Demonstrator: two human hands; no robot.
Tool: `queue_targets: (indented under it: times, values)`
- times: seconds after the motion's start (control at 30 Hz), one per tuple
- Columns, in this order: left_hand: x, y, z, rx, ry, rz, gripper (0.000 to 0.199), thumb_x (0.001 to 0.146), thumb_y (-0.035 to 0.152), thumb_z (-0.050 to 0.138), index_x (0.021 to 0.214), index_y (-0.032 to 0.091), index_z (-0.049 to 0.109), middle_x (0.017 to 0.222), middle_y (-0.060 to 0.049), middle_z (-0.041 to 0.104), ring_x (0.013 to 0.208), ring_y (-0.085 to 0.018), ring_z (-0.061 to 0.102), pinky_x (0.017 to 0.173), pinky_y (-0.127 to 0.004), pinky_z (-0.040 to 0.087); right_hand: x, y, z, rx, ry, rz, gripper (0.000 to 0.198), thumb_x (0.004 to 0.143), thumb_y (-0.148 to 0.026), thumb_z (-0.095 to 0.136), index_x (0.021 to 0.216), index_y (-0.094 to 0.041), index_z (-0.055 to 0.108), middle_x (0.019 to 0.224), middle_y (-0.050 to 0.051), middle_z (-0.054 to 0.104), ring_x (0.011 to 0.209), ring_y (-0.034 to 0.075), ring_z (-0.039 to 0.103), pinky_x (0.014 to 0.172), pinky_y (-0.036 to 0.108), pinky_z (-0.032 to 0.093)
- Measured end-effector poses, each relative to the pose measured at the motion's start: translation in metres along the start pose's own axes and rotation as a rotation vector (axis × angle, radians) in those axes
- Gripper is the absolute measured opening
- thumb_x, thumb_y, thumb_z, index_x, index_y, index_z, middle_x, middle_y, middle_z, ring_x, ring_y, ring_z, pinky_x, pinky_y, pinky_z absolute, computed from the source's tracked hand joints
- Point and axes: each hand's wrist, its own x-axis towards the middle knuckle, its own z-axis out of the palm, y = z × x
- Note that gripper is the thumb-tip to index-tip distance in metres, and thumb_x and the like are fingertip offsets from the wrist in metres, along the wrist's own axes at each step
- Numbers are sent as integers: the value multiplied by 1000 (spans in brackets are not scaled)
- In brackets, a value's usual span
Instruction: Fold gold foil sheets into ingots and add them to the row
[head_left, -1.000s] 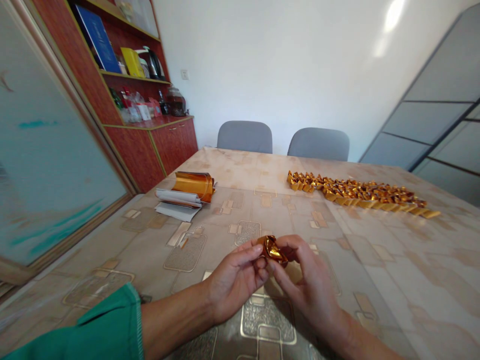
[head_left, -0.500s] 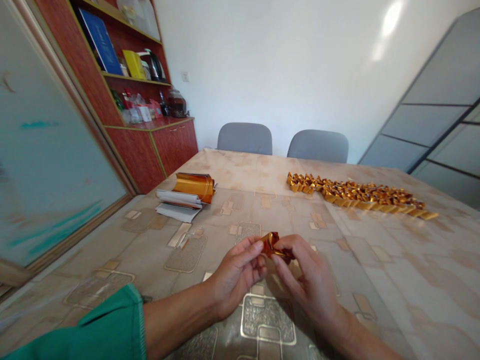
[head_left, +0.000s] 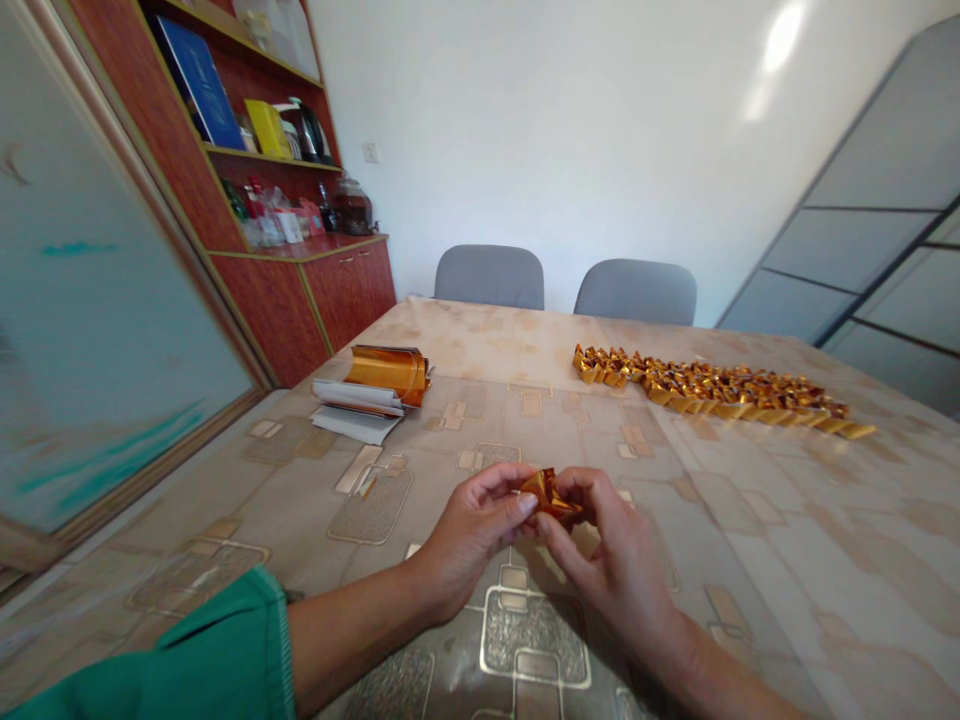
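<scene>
A small folded piece of shiny gold foil paper (head_left: 551, 492) is held between both hands, above the table's near middle. My left hand (head_left: 476, 540) pinches its left side, with the thumb across the front. On the other side my right hand (head_left: 619, 545) grips it between thumb and index finger. Part of the fold is hidden by my fingers. Farther off to the left lies a stack of gold foil sheets (head_left: 386, 372), curled, with white-backed sheets (head_left: 356, 410) beside it. Many folded gold pieces (head_left: 720, 390) sit in rows at the right rear.
A patterned cloth covers the table (head_left: 480, 345). Two grey chairs, a left one (head_left: 489, 275) and a right one (head_left: 636, 290), stand at its far edge. A reddish cabinet (head_left: 349, 290) with shelves is at the left rear, and grey panels (head_left: 862, 240) are at right.
My left fingers have closed up around the foil piece, and its folds now face differently, standing more pointed. The stack and the rows have stayed where they were.
</scene>
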Motion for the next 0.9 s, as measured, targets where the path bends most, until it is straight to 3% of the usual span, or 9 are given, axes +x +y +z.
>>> queue_targets:
  times: [0.1, 0.2, 0.43, 0.6, 0.73, 0.9]
  values:
    - [2, 2, -3, -105, -8, -53, 34, 70, 24, 85, 99, 17, 69, 98, -5, 69, 83, -15, 66, 77, -29, 51, -1, 0, -3, 40, -20, -16, 25, 85, -22, 63, 107, -22, 51, 87, 3, 64, 71, 17, 64, 64, 30, 53]
    - [2, 5, -4, -148, -18, -71, 34, 70, 23, 86, 100, 18, 69, 97, -4, 69, 83, -14, 65, 77, -27, 50, -1, -1, -7, 24, -35, -36, 19, 88, -19, 60, 105, -22, 53, 84, 2, 64, 70, 16, 62, 62, 29, 52]
    - [2, 6, -6, -20, 20, 2, 43, 75, 23, 81, 116, 23, 67, 120, -6, 63, 87, -13, 62, 76, -26, 49, 4, 1, -12, -103, -11, -87, 10, 92, -17, 53, 98, -22, 59, 86, 3, 66, 73, 17, 62, 64, 28, 51]
    - [1, 5, -8, 31, 67, 40, 35, 75, 24, 79, 109, 20, 69, 119, -7, 63, 75, -10, 59, 68, -25, 47, 21, 45, -36, -379, -2, 15, 9, 90, -22, 52, 95, -21, 60, 86, 4, 68, 69, 18, 62, 61, 29, 48]
    - [0, 4, -6, 56, 65, 21, 31, 73, 25, 79, 102, 17, 70, 111, -6, 64, 70, -9, 57, 64, -25, 45, 37, 97, -69, -854, -16, 181, 14, 93, -29, 49, 93, -22, 61, 88, 5, 70, 73, 20, 64, 61, 29, 42]
    - [0, 4, -7, 80, 52, 25, 27, 74, 25, 77, 99, 16, 70, 90, -3, 64, 66, -9, 53, 63, -24, 43, 59, 134, -94, -1022, -15, 201, 14, 91, -25, 52, 90, -18, 64, 87, 10, 70, 82, 25, 61, 68, 33, 38]
